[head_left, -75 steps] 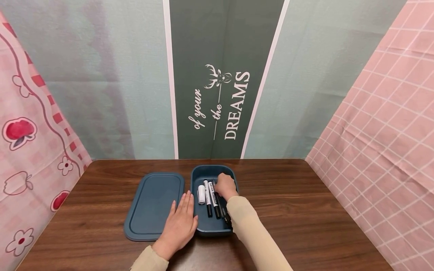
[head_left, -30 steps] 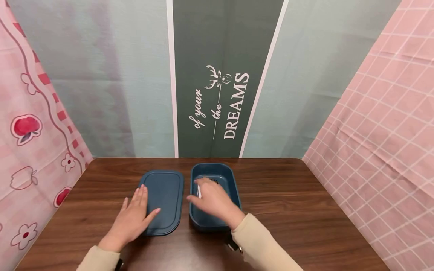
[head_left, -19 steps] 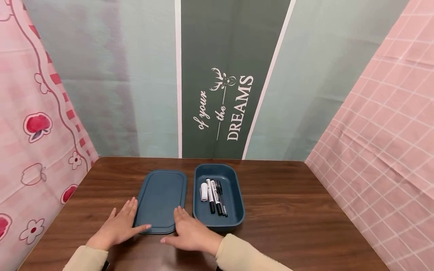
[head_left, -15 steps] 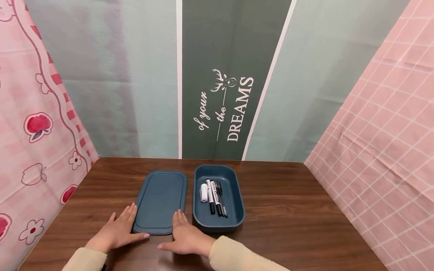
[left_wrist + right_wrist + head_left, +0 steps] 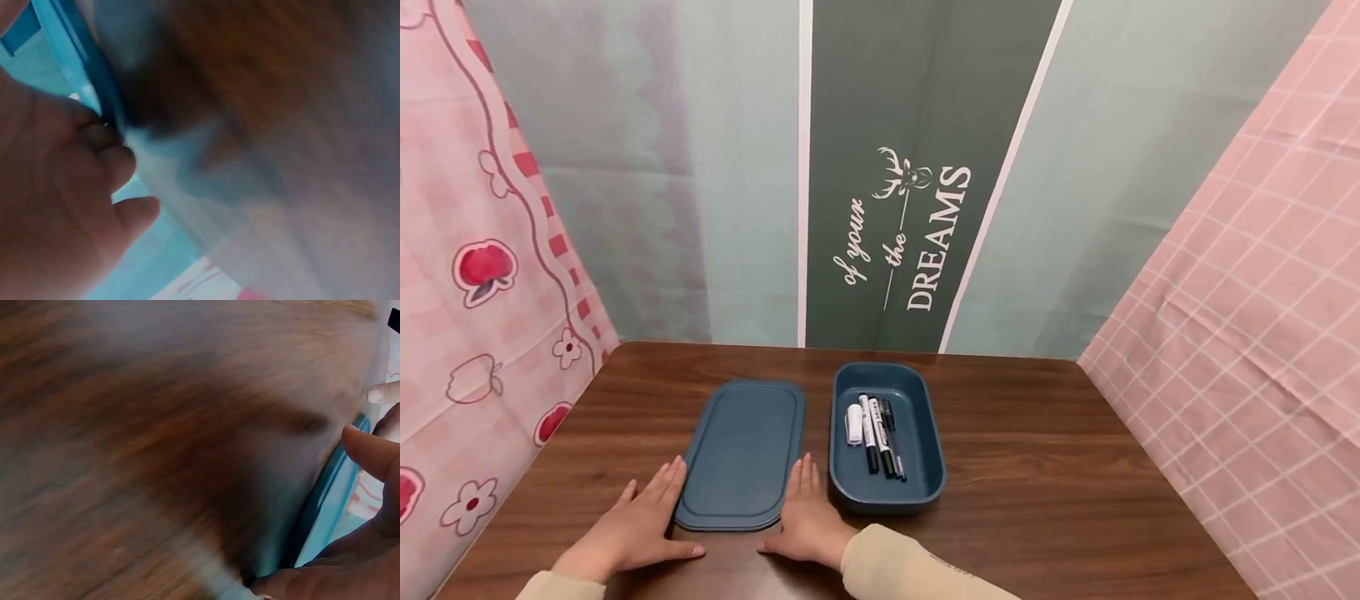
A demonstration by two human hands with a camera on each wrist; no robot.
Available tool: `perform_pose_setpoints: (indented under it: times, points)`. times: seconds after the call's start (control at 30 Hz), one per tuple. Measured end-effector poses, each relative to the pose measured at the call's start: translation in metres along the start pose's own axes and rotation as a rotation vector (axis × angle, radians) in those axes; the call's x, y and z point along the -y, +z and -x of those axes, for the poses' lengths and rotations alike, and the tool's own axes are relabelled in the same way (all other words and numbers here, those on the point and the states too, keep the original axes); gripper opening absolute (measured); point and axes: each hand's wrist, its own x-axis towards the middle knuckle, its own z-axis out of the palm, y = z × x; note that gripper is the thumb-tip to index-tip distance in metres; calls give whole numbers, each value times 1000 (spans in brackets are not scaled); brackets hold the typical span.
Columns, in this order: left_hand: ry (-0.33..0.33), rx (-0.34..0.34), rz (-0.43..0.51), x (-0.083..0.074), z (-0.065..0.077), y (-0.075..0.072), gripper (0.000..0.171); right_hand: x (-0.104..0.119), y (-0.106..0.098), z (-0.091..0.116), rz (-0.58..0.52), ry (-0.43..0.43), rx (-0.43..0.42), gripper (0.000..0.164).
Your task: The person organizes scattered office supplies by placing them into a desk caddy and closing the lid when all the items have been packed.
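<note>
A blue rectangular lid (image 5: 741,450) lies flat on the table, left of a matching blue box (image 5: 922,450). My left hand (image 5: 638,521) lies along the lid's left edge, straight fingers touching it and thumb spread toward the near side. On the opposite edge, my right hand (image 5: 811,518) touches the lid's near right part with straight fingers. Inside the box are a short white marker-like item (image 5: 853,425), two white markers with black ends (image 5: 868,433) and black pens (image 5: 890,433). The right wrist view shows the lid's edge (image 5: 331,487) beside my right hand's thumb and fingers.
The brown wood-grain table (image 5: 1037,467) extends to the right of the box and ends at a grey-green curtain (image 5: 745,208) behind. Pink printed cloth (image 5: 482,333) hangs on the left, pink checked cloth (image 5: 1247,292) on the right.
My right hand has left the pens in the box and come to the lid's right edge. My left hand has moved to its left edge. The lid has shifted slightly left and nearer.
</note>
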Motion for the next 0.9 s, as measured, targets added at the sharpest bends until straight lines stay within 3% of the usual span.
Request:
perform_pose_setpoints:
  times: [0.13, 0.2, 0.4, 0.6, 0.77, 0.9]
  points:
    - [-17, -100, -37, 9, -3, 0, 128, -4, -2, -2, 11, 5, -15, 106]
    - [-35, -116, -28, 13, -6, -1, 132, -4, -2, -3, 20, 13, -22, 107]
    - [-52, -36, 35, 16, -11, -2, 127, -3, 2, -5, 111, 36, -13, 105]
    - [-45, -44, 43, 12, -13, -2, 116, -3, 7, -5, 144, 25, -69, 100]
    - [-28, -25, 113, 12, -14, -3, 113, -6, 12, -4, 141, -20, -152, 94]
    - [-24, -11, 115, 14, -13, -6, 115, -8, 12, -3, 121, -29, -166, 95]
